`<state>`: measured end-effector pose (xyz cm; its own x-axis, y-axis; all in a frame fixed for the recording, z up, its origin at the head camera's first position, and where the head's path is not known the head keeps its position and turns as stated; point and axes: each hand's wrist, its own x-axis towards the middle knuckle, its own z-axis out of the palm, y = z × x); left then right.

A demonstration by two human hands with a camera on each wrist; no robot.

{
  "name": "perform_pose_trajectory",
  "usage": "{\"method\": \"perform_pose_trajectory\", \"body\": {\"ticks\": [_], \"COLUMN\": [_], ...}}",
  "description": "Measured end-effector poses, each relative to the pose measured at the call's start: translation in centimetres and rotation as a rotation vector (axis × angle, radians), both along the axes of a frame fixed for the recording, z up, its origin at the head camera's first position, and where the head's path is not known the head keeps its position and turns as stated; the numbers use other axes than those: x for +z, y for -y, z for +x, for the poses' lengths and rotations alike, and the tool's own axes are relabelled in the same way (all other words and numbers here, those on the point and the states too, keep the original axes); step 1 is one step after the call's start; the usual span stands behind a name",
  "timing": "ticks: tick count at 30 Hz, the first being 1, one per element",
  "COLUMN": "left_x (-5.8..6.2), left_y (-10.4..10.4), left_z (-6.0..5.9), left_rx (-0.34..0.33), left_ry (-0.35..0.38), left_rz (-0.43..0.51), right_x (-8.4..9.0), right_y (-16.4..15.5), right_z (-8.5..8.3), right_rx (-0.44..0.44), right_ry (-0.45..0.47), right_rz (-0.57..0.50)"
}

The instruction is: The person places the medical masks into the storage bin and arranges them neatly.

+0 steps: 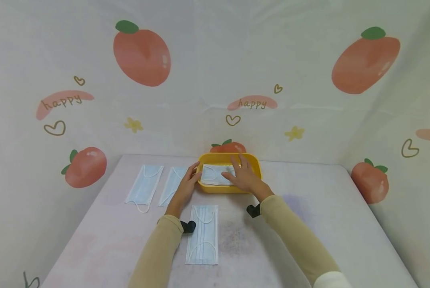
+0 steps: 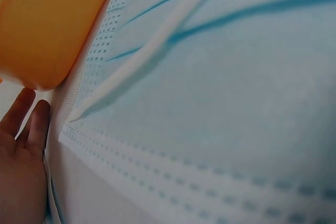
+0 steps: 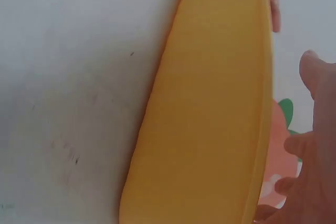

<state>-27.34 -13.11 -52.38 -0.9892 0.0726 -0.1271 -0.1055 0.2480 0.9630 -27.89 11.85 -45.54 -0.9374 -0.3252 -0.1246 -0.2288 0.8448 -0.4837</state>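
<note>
Yellow tray (image 1: 229, 190): left grip (image 1: 186, 186) loose against end; right grip (image 1: 246, 178) spread over mask (image 1: 212, 179).

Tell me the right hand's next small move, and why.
I'd probably lift the right hand clear of the yellow tray, toward the front mask: at least one mask already lies inside, below that hand, while three, the front one included, lie on the table.
</note>
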Motion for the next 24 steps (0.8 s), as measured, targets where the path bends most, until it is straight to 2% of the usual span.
{"method": "perform_pose_trajectory", "body": {"ticks": [6, 11, 17, 24], "left_x": [0.2, 0.1, 0.0, 0.1], "left_y": [0.0, -0.1, -0.1, -0.1], "left_z": [0.1, 0.1, 0.0, 0.2], "left_rx": [0.000, 0.009, 0.010, 0.016], "left_ry": [-0.006, 0.010, 0.006, 0.001], "left_rz": [0.001, 0.007, 0.010, 0.009], "right_x": [0.0, -0.2, 0.1, 0.2], "right_y": [-0.1, -0.8, -1.7, -3.1], "right_z": [0.5, 0.9, 1.6, 2.2], "right_rx": [0.016, 0.017, 0.011, 0.002], "right_ry": [-0.091, -0.180, -0.246, -0.238], "right_rz": [0.160, 0.219, 0.172, 0.107]}}
